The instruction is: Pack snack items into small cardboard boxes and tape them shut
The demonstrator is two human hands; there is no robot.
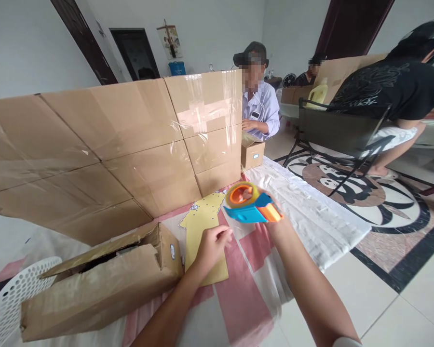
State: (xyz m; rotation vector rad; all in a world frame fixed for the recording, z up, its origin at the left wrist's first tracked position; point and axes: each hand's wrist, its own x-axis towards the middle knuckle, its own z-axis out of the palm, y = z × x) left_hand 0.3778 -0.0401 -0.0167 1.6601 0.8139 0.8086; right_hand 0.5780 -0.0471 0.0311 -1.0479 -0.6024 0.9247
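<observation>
In the head view, my right hand [276,225] is closed around a tape dispenser [248,214], blue and orange, with a roll of yellowish tape on it. It is held up above the table, slightly blurred, and some fingers show through the roll's core. My left hand [212,246] is over a yellow cartoon-shaped sheet or flat pack [202,231], with its fingers curled and the thumb against them. Whether anything is pinched there cannot be made out. Left of the sheet lies a worn cardboard box [104,289], its top partly open and its inside dark.
A tall wall of taped cardboard boxes [130,149] runs along the table's far side. A white perforated basket [25,284] stands at left. Opposite sits a person [264,106] beside a small box [252,153]. At right, another person occupies a black chair [340,130].
</observation>
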